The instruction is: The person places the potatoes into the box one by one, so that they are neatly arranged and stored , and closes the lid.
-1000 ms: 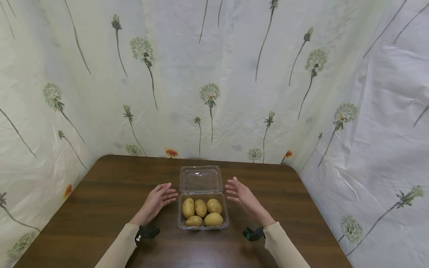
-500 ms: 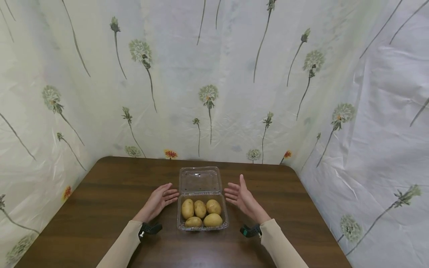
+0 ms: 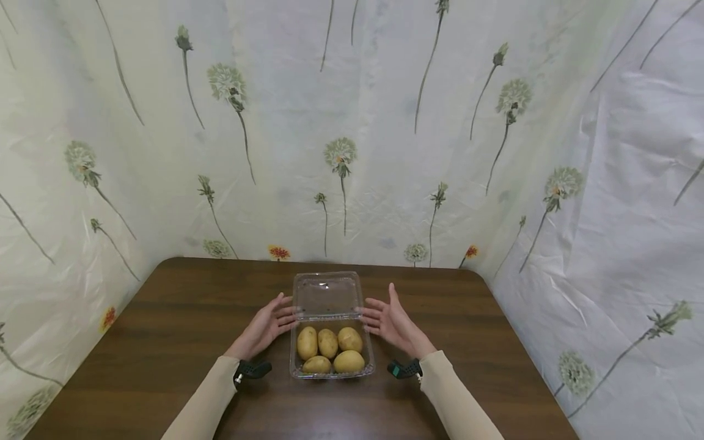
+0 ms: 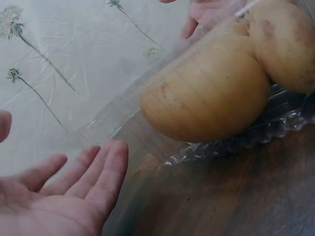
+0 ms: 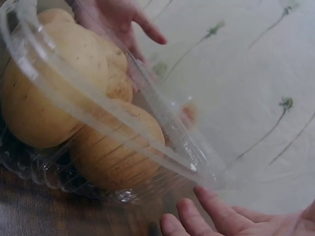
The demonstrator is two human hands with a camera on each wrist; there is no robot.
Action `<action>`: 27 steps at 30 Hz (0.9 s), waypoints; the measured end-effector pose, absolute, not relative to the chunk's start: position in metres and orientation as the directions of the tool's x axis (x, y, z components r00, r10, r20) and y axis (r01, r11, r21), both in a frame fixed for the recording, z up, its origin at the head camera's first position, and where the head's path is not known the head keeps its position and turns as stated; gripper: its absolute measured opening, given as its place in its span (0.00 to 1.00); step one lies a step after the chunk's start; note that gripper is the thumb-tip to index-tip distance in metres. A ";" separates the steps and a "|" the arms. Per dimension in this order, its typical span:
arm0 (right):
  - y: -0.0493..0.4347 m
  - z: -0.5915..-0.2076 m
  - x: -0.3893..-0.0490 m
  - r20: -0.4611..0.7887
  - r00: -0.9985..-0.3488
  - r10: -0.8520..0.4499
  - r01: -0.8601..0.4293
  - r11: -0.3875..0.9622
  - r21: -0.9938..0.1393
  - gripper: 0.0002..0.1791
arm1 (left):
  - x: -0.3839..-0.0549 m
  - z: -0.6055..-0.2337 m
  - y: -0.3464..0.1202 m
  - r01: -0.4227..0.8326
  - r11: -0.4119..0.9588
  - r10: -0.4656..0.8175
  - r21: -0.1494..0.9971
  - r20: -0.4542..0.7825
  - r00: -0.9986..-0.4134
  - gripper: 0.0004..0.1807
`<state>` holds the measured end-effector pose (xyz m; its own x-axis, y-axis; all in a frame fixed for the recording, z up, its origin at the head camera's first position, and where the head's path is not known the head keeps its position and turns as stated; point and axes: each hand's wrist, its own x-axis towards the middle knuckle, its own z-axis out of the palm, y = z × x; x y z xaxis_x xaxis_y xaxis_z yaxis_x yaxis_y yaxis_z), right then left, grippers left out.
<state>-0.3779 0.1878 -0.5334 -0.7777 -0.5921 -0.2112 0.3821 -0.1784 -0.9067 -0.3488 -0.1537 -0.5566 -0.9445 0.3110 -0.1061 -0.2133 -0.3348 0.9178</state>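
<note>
A clear plastic clamshell box (image 3: 332,375) stands on the table with its lid (image 3: 328,297) folded back, away from me. Several yellow-skinned potatoes (image 3: 349,361) lie in its base. At the box's left side is my left hand (image 3: 263,330), palm facing inward and fingers extended near the hinge. My right hand (image 3: 399,327) mirrors it on the right, thumb raised and fingers extended. In the right wrist view a fingertip (image 5: 203,192) of that hand meets the box's edge; whether it presses I cannot tell. The left fingertips (image 4: 117,147) come close to the clear wall.
The dark wooden table (image 3: 209,299) has rounded far corners. A pale curtain (image 3: 385,153) printed with dandelions hangs behind it and along both sides. A dark strap (image 3: 250,371) sits on the left wrist, and another strap (image 3: 406,369) on the right.
Both hands have moved inward, closer to the sides of the box. The right thumb has spread away from its fingers. Box and potatoes keep their place.
</note>
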 end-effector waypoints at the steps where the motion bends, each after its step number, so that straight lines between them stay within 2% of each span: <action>1: 0.187 -0.532 -0.378 -0.211 -0.779 -0.590 0.379 -0.176 -0.908 0.59 | -0.349 -0.555 -0.154 -0.213 -0.338 0.324 0.917 -0.099 -0.941 0.40; 7: 0.187 -0.526 -0.377 -0.214 -0.795 -0.567 0.361 -0.160 -0.919 0.55 | -0.349 -0.550 -0.157 -0.200 -0.373 0.368 0.906 -0.054 -0.928 0.39; 13: 0.188 -0.521 -0.373 -0.209 -0.778 -0.592 0.354 -0.139 -0.925 0.54 | -0.347 -0.549 -0.159 -0.195 -0.426 0.377 0.883 -0.023 -0.926 0.41; 18: 0.187 -0.514 -0.370 -0.193 -0.778 -0.599 0.315 -0.106 -0.943 0.54 | -0.346 -0.546 -0.158 -0.154 -0.408 0.390 0.900 0.019 -0.920 0.40; 27: 0.180 -0.504 -0.358 -0.153 -0.808 -0.569 0.220 -0.051 -0.974 0.47 | -0.337 -0.540 -0.152 -0.110 -0.401 0.360 0.910 0.045 -0.932 0.39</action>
<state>-0.3581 0.1801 -0.5043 -0.8080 -0.5691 -0.1526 0.2198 -0.0508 -0.9742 -0.3371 -0.1523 -0.5397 -0.9319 0.3599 0.0454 -0.1104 -0.4007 0.9095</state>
